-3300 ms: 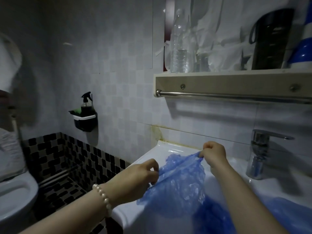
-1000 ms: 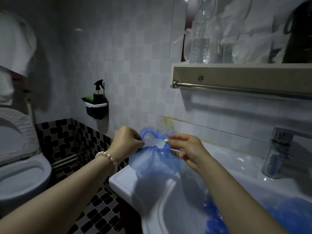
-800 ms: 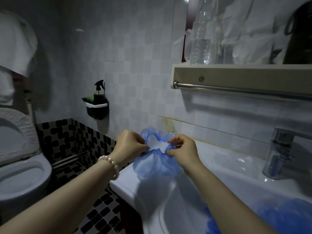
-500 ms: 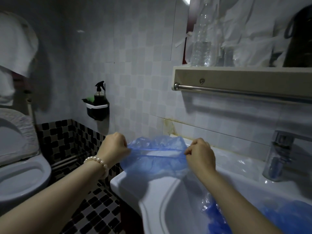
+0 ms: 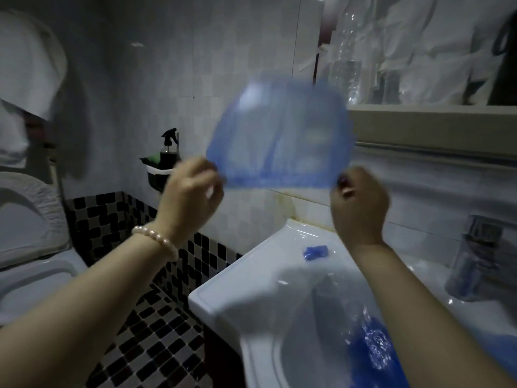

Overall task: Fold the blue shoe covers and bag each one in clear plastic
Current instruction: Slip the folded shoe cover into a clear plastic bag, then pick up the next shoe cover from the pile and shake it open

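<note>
Head view. Blue shoe cover held up at about shelf height, stretched flat between both hands, elastic edge along the bottom, body billowing above it. Frame is motion-blurred.

Left hand: fingers curled, pinching the cover's left end of the elastic. Right hand: fingers curled, pinching the right end. Hands well apart, cover taut between them.

Below the right hand: sink, with a small folded blue piece on its back ledge, just below the right wrist. Pile of further blue covers and clear plastic in the basin, under the right forearm. Faucet to the right of the right forearm.

Risks (judgement):
- Thin film stretched this taut could tear at either pinch, or the elastic could snap out of one hand; cause would be over-pulling.
- The cover's top edge lies near the shelf and the bottles on it; a further upward flick from the right hand could knock one down.
- A dropped cover could land in the basin pile and get mixed in.

Room: open air left of the left hand, toward the tiled wall and soap holder. Above and right of the right hand, shelf and rail crowd in. Best clearance is downward and toward the body, over the sink's front rim.
</note>
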{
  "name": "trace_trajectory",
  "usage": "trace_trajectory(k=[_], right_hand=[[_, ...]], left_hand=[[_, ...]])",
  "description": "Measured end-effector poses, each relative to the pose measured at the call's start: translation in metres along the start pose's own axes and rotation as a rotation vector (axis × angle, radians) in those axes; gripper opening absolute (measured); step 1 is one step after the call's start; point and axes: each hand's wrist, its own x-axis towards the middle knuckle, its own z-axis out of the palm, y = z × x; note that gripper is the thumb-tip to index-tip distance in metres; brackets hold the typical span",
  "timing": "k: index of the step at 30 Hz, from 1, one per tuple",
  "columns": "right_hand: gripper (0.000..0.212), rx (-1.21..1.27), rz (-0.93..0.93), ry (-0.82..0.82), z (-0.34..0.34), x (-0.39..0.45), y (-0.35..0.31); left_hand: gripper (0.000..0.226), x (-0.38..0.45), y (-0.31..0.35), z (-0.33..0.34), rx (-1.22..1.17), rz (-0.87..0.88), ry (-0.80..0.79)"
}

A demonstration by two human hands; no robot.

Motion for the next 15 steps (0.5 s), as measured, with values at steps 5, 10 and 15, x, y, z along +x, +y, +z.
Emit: trace_trajectory(k=[5,10,15], right_hand=[[0.018,-0.331,0.144,-1.307,0.012,-0.074,0.037],[0.024,-0.054,0.623,-0.959,0.019,-0.072,0.039],[0.011,0.212,0.259,0.116,0.004,-0.032,0.016]], left_hand=[[0.015,-0.076,0.006,0.019,0.143,-0.041,-1.252],[0.01,-0.059,0.007,0.02,0.051,-0.24,-0.96],[0.008,-0.02,0.016,0.006,-0.028,0.055,0.045]])
